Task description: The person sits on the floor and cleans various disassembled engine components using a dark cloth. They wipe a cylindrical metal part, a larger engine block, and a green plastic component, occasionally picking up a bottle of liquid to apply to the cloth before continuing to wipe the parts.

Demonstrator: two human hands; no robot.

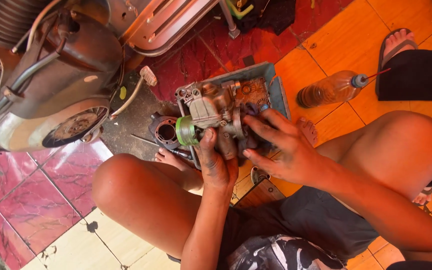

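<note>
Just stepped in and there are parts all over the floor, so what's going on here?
A person sits on the tiled floor holding a grey metal carburettor with a green ring in both hands: the left hand grips it from below, the right hand from the side. Beneath it lies a grey tray of small parts. A scooter engine stands at left, and a plastic bottle lies at right.

Warm daylight lit the scene evenly, strongest on the orange floor tiles point(336, 45) right of the carburettor point(213, 117), where colours ran saturated. A soft sheen lay on the pink tiles point(31, 195) to its lower left. Shadow pooled under the scooter engine point(61, 85) to its left. The carburettor looked slightly soft, perhaps from motion blur. Lines bowed toward the frame corners.
</note>
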